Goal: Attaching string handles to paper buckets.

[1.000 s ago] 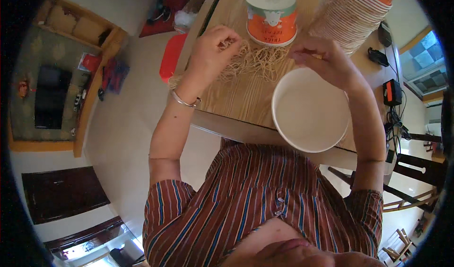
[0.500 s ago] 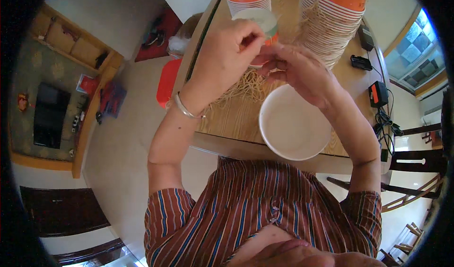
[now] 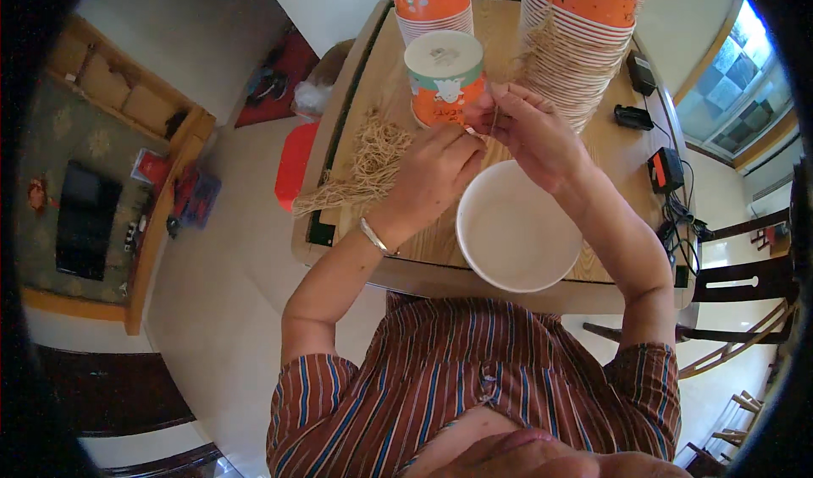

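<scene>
My left hand [image 3: 436, 173] and my right hand [image 3: 538, 139] meet above the table, close to an upturned orange-and-green paper tub [image 3: 443, 50]. My left fingers are pinched together, with a small white bit at their tips. The thumb and fingers of my right hand are also pressed together, perhaps on a thin strand. What they hold is too small to name. Below my right hand stands a white paper tub [image 3: 519, 228], mouth up and with nothing visible inside. Left of my hands lies a loose heap of thin tan strings [image 3: 373, 160].
Behind stand a tall stack of nested tubs [image 3: 576, 46] with tan strings hanging on it, and a smaller stack [image 3: 430, 4]. Black adapters [image 3: 666, 170] and cables [image 3: 688, 220] lie along the right table edge. A red stool [image 3: 296, 166] is at the left, a dark chair [image 3: 745, 285] at the right.
My left hand has moved down toward me, uncovering the orange-and-green tub and string heap. My right hand stays near it, with its fingers more curled. The view has shifted slightly.
</scene>
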A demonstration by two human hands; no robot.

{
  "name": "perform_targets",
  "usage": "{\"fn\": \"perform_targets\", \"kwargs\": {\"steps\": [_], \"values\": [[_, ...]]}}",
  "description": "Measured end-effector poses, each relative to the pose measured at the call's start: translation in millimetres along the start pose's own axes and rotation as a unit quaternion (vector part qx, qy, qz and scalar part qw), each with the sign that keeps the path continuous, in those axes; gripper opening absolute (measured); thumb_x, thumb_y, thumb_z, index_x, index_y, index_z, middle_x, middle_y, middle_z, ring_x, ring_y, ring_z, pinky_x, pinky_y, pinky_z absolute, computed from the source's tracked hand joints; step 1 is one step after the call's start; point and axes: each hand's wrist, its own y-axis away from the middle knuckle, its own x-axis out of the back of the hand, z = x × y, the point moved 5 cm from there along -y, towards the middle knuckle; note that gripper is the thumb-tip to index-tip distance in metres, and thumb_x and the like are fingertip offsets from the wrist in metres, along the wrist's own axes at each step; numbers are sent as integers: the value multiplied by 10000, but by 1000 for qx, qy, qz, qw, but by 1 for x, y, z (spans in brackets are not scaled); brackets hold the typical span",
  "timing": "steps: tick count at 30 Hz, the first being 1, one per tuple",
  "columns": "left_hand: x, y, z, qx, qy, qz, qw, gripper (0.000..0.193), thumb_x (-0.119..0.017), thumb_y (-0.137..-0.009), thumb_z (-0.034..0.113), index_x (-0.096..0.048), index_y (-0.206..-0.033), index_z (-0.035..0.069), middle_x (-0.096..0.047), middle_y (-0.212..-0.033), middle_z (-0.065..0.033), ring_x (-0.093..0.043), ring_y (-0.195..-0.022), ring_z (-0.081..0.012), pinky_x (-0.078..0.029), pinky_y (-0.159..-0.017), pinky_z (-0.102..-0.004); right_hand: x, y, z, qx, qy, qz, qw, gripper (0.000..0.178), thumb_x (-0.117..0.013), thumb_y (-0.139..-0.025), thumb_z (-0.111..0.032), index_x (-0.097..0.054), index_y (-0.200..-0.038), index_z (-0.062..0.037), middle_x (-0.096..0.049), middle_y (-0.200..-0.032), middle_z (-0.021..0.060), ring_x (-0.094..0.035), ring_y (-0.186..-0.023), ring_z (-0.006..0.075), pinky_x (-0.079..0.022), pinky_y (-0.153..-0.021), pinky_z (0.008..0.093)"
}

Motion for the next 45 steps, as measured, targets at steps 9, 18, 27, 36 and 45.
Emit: {"fn": "perform_targets", "kwargs": {"steps": [9, 18, 27, 36, 45], "values": [[8, -6, -33, 307, 400, 5, 863, 256, -601, -963, 244, -674, -1008, 3, -629, -839, -14, -538, -720, -60, -455, -665, -223, -20, 15, -31, 294, 444, -59, 844, 135, -520, -982, -117, -591, -960, -5, -630, -830, 55, -606, -766, 187, -474, -706, 298], [-20, -6, -38, 372, 560, 63, 738, 220, -643, -927, 193, -698, -1032, 8, -656, -864, -8, -542, -711, -70, -454, -655, -220, -19, 21, -27, 203, 652, -71, 727, 81, -542, -918, -26, -588, -984, -20, -635, -818, 163, -622, -758, 363, -502, -670, 392], [-23, -9, -37, 356, 518, 80, 773, 162, -670, -904, 151, -725, -991, 25, -672, -885, -5, -557, -711, -77, -457, -662, -215, 18, 31, -45, 206, 615, -37, 760, 115, -610, -919, -107, -611, -989, -15, -609, -769, 145, -580, -690, 299, -487, -661, 362], [-21, -10, -26, 313, 477, 90, 816, 158, -662, -912, 133, -724, -1000, 17, -628, -908, 4, -559, -752, -63, -472, -701, -214, 80, 45, -79, 20, 608, -70, 791, 158, -623, -913, -140, -648, -959, 9, -646, -805, 101, -586, -725, 167, -483, -695, 304], [-29, -8, -18, 311, 429, 57, 846, 147, -643, -919, 86, -717, -1018, 6, -621, -927, -7, -565, -791, -58, -476, -703, -207, 33, 42, -64, 98, 584, 34, 805, 250, -624, -901, -94, -609, -1143, -31, -621, -1007, 87, -619, -752, 157, -506, -672, 302]]}}
